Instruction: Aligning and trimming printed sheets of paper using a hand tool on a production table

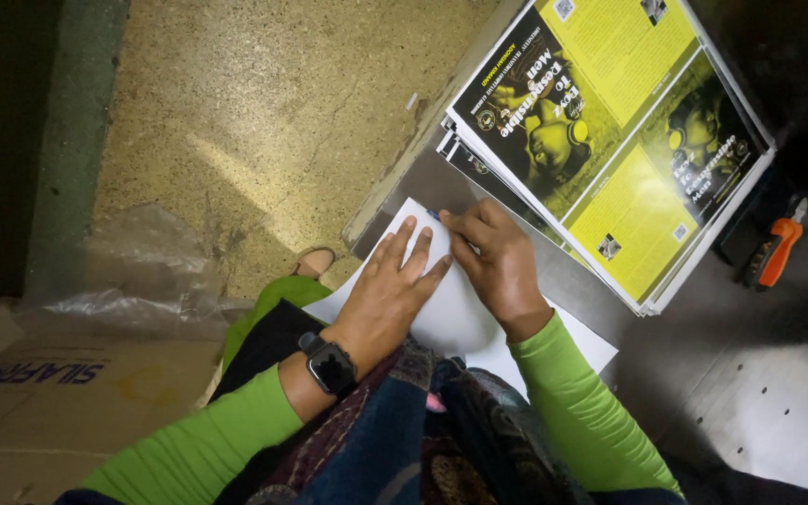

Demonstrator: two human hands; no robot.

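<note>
My left hand lies flat, fingers spread, on a white sheet of paper at the near edge of a metal table. My right hand rests beside it on the same sheet, fingers curled at the sheet's far corner, pinching or pressing the paper there. A black watch sits on my left wrist. Both sleeves are bright green. Just beyond my right hand lies a stack of printed yellow-and-black sheets.
An orange-handled tool lies on the table to the right of the stack. Left of the table is speckled floor, a cardboard box and crumpled clear plastic. A perforated metal surface is at lower right.
</note>
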